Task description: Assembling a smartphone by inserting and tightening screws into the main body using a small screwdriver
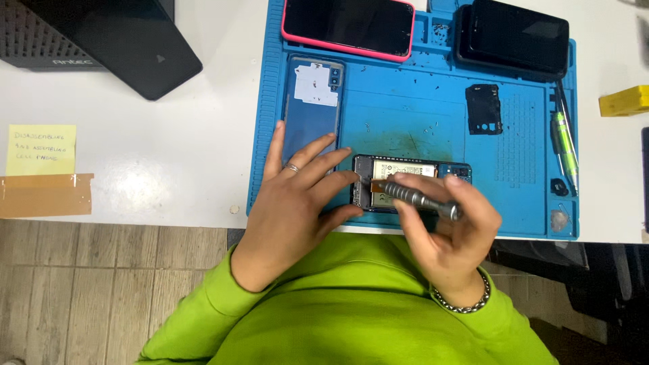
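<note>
Right hand (449, 233) grips a metal screwdriver (419, 198), tip at the opened phone (405, 182); left hand (297, 199), fingers spread, steadies that phone's left end.

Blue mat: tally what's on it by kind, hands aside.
On the blue mat:
Closed phones: 2 (pink-cased, black)
Opened phone: 1
Back cover: 1
Black inner plate: 1
Green pen tool: 1
Total: 6
</note>
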